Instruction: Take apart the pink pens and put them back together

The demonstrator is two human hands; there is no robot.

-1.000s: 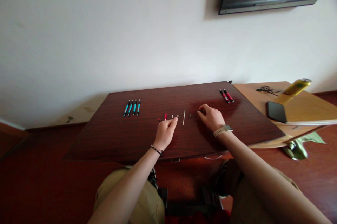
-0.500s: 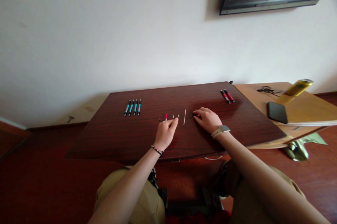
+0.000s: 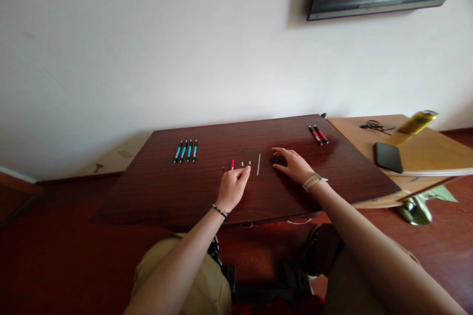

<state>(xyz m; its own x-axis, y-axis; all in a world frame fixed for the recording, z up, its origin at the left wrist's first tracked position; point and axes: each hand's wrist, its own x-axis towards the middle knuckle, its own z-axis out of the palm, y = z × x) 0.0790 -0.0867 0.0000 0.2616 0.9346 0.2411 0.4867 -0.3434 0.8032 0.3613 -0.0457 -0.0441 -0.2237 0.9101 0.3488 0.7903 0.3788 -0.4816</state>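
So both hands are down on the dark wood counter (image 3: 185,192), about the middle of the frame. The left hand (image 3: 232,188) is loosely curled, with its forefinger and thumb pinched together at the tip, right by two tiny pale bits (image 3: 246,163) lying on the wood; whether that grip actually has anything between the fingers I can't tell, it's too small to see. Just left of those bits sits a short pink pen piece (image 3: 232,163) and a small red speck (image 3: 223,168). A thin white rod (image 3: 258,164) lies between the two hands, pointing away from the person.

The right hand (image 3: 293,164) (the one with a watch on the wrist) is spread, fingers reaching left, thumb and forefinger parted around a small dark piece (image 3: 276,159) on the counter. The grip looks partly open and I can't say if it's touching the piece or just framing it.

Further out: four teal pens (image 3: 185,151) side by side in the upper left part of the counter, two red pens (image 3: 318,134) near its upper right corner. On the lighter table to the right lie a black phone (image 3: 388,157) and a yellow can (image 3: 417,122).
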